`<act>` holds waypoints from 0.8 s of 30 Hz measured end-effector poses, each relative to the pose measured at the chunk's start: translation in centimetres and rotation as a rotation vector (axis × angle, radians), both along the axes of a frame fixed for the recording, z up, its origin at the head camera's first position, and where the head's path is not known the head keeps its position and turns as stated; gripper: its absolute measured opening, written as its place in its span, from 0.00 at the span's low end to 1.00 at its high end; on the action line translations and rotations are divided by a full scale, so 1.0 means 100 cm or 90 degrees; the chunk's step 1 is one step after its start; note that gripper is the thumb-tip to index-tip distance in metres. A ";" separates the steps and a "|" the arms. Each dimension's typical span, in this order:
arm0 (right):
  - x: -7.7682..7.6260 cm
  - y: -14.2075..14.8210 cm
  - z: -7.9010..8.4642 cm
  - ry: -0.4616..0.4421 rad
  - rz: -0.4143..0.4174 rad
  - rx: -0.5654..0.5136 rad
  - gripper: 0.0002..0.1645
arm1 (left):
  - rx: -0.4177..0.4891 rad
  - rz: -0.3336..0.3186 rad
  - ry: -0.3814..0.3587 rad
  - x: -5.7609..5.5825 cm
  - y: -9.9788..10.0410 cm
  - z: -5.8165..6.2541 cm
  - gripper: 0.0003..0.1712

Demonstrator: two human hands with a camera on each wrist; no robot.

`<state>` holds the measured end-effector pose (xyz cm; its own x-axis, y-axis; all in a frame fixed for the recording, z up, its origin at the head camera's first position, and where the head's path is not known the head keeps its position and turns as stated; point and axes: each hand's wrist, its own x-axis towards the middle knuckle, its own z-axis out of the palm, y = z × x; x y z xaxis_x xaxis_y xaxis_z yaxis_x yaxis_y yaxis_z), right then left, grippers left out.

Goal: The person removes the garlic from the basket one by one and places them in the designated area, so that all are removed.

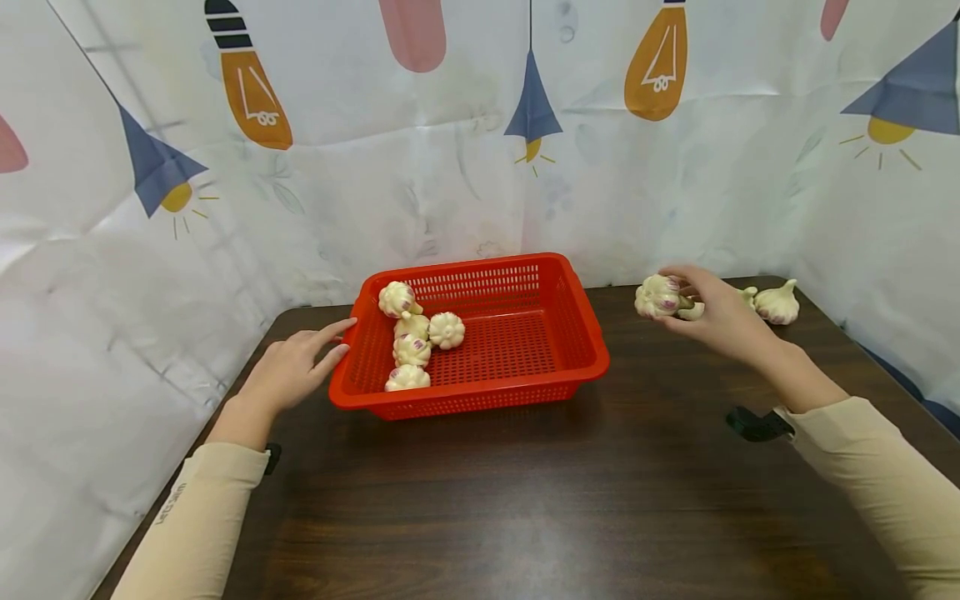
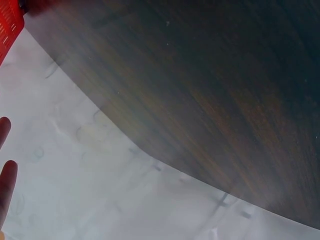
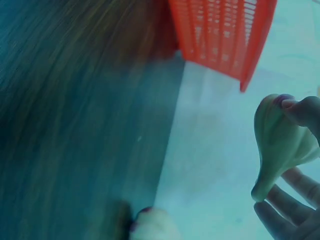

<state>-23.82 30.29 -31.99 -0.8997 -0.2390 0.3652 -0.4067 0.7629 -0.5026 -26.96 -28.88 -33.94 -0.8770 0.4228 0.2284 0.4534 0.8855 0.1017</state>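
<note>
A red plastic basket [image 1: 491, 387] with slotted walls stands on the table. Several garlic bulbs [image 1: 411, 350] lie together in its left part. At the basket's left rim is my left hand [image 1: 288, 371], thumb and fingers extended and touching or nearly touching the edge; only two of its fingertips [image 2: 7, 185] show in the left wrist view. To the right of the basket, my right hand [image 1: 716, 312] pinches a garlic bulb [image 1: 657, 297] between thumb and fingers, above the table. The right wrist view shows this bulb with its stem pointing down toward the fingers.
More garlic bulbs [image 1: 778, 303] rest at the table's far right corner, partly hidden behind my right hand. The dark wooden table [image 1: 487, 500] reaches back to a white patterned curtain [image 1: 450, 192], which also hangs along both sides.
</note>
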 end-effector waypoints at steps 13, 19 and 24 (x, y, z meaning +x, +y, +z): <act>-0.001 0.032 -0.023 0.033 -0.015 0.060 0.39 | 0.005 -0.003 0.004 0.000 0.000 -0.001 0.30; -0.003 0.044 -0.029 -0.005 -0.026 0.061 0.38 | 0.009 -0.002 0.006 0.001 0.000 -0.001 0.30; -0.002 0.052 -0.032 -0.017 -0.028 0.081 0.39 | 0.005 0.008 -0.006 0.001 -0.001 -0.001 0.31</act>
<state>-24.06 35.44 -35.15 -0.9193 -0.2418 0.3104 -0.3591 0.8381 -0.4106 -26.89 -28.95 -34.02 -0.8842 0.4107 0.2226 0.4417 0.8901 0.1125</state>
